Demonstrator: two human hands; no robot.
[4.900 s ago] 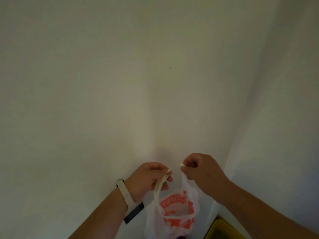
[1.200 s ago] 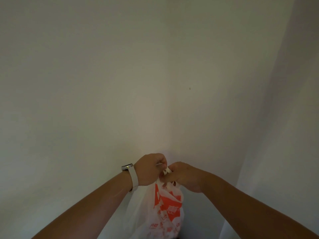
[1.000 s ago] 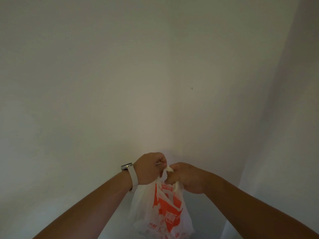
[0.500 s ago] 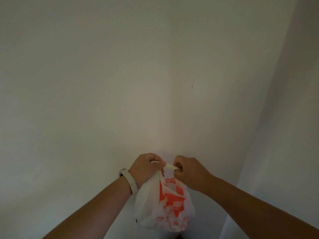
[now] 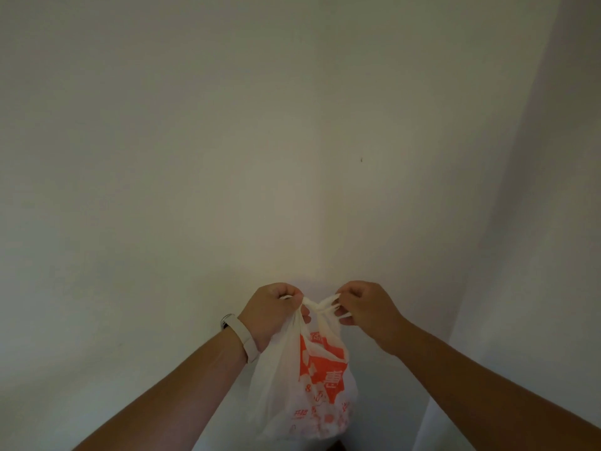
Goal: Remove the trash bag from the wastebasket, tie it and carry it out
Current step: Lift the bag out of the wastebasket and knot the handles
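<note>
A white plastic trash bag (image 5: 305,385) with orange print hangs in the air in front of me, full at the bottom. My left hand (image 5: 271,312) grips one twisted handle strip at the bag's top. My right hand (image 5: 366,309) grips the other strip. The two strips cross between my hands in a knot (image 5: 317,305). A pale band sits on my left wrist. The wastebasket is out of view.
A plain white wall (image 5: 227,157) fills the view straight ahead. A second white surface (image 5: 536,255) stands at the right and forms a corner. The floor is out of view.
My hands have moved apart sideways and pulled the crossed handle strips taut. The bag has risen a little and hangs closed at the top. Earlier the yellow wastebasket showed at the bottom.
</note>
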